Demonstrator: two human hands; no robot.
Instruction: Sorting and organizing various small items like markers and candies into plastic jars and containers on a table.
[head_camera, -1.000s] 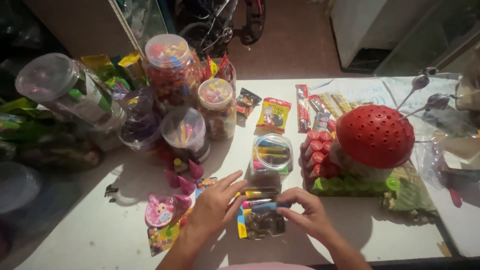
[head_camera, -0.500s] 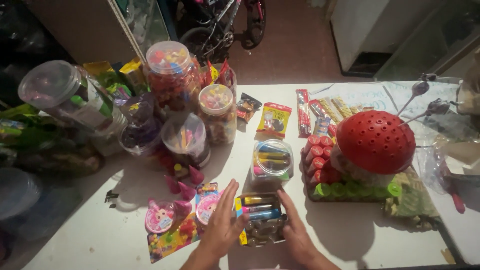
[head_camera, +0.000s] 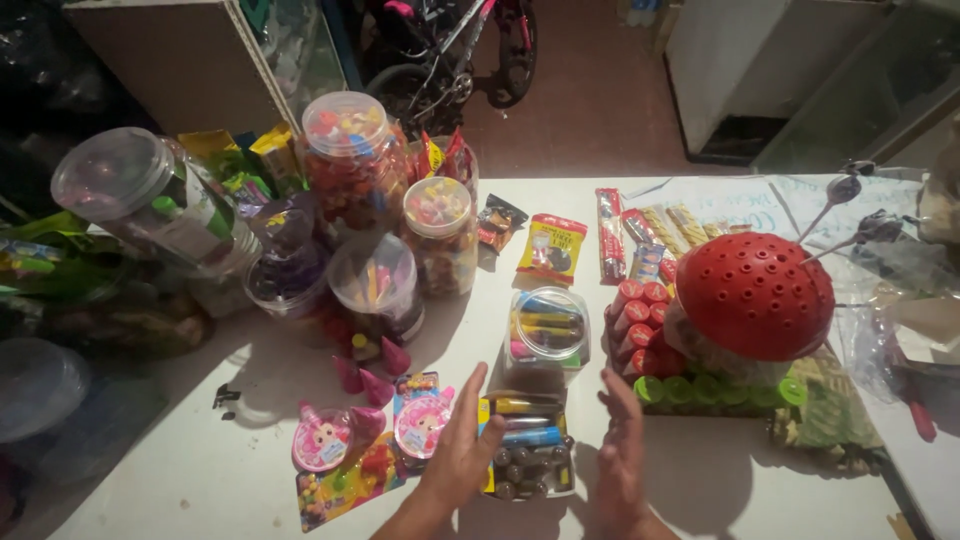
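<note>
My left hand (head_camera: 462, 450) hovers flat with fingers spread, just left of a small clear packet of sweets (head_camera: 528, 445) holding coloured tubes and dark balls. My right hand (head_camera: 620, 455) is held edge-on with straight fingers, just right of the same packet. Neither hand grips anything. The packet lies on the white table (head_camera: 200, 470) near its front edge. Behind the packet stands a small clear jar (head_camera: 547, 335) with coloured sticks inside. To the left lie two round pink toy-candy packs (head_camera: 322, 440) and a colourful flat sachet (head_camera: 345, 485).
Several clear lidded candy jars (head_camera: 352, 165) cluster at the back left. A red perforated dome (head_camera: 755, 295) sits at the right over red and green tubes (head_camera: 640, 310). Snack sachets (head_camera: 553, 248) lie mid-table; lollipop-like sticks (head_camera: 840, 195) lie further right. A bicycle (head_camera: 450, 50) stands beyond.
Both hands were touching the sweets packet at its sides; now they have let go and drawn slightly apart, fingers opened out. The view has tilted a little nearer to the table.
</note>
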